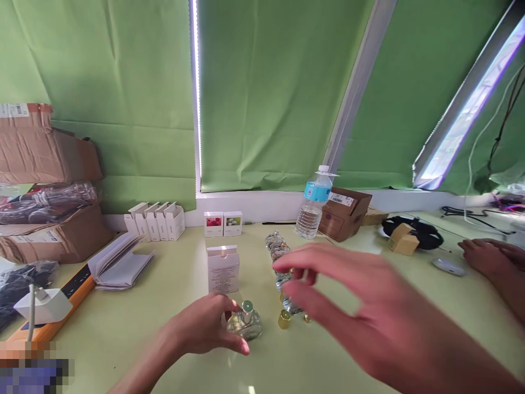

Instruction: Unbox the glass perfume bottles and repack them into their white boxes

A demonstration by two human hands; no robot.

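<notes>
Closed firmly round a capless glass bottle [244, 324] in the left hand [200, 324]; spread wide and holding nothing in the right hand [348, 306]; a gold cap [284, 319] just below those fingertips, more bottles [279, 257] past them, a white carton [223, 268] beyond the left fingers [240, 346].

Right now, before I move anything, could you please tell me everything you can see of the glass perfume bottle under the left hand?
The clear glass perfume bottle has a squat, rounded body and a short silvery metal neck with a greenish top, with no cap on it. It stands upright on the pale green table, in front of a white carton. The left hand touches its left side with the fingers. Whether it holds liquid is hard to tell.
</notes>
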